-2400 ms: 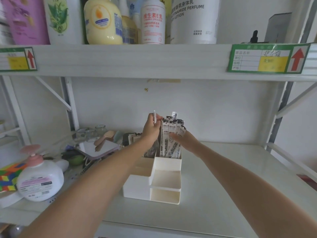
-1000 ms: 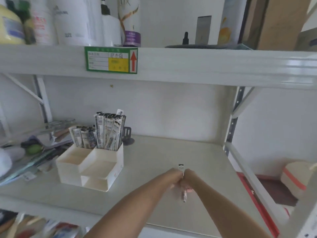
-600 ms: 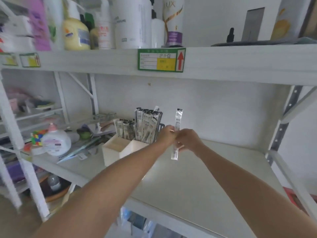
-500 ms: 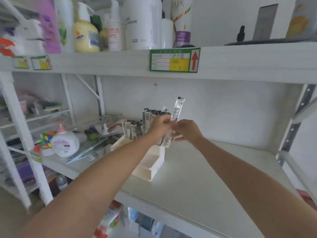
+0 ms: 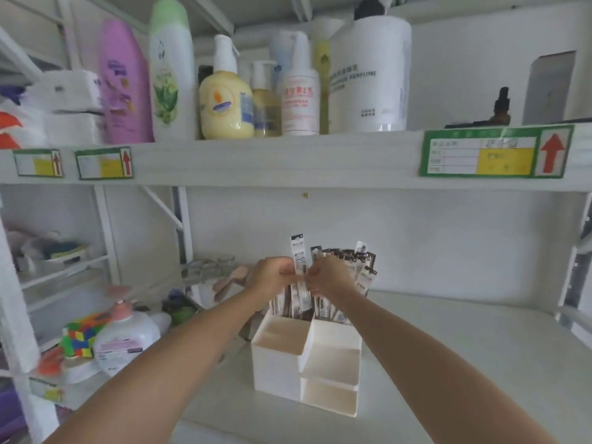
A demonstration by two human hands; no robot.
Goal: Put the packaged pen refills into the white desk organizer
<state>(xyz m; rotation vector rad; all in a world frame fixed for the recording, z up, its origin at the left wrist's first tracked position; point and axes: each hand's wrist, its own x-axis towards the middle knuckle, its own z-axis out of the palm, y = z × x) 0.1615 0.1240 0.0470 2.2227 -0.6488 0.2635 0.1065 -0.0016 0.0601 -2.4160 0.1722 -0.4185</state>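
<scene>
White desk organizer (image 5: 277, 363) | both hands pinch 1 refill packet (image 5: 298, 261) | pump bottle (image 5: 126, 339) left

1. White desk organizer (image 5: 288, 363): a stepped plastic box set on the shelf, with open compartments that get lower toward the front; the front ones are seen empty.
2. One packaged pen refill (image 5: 299, 267): a slim sleeve with a white header, held upright over the back compartments.
3. More packaged refills (image 5: 349, 280): stood upright in the back compartments, tops fanned out a bit.
</scene>
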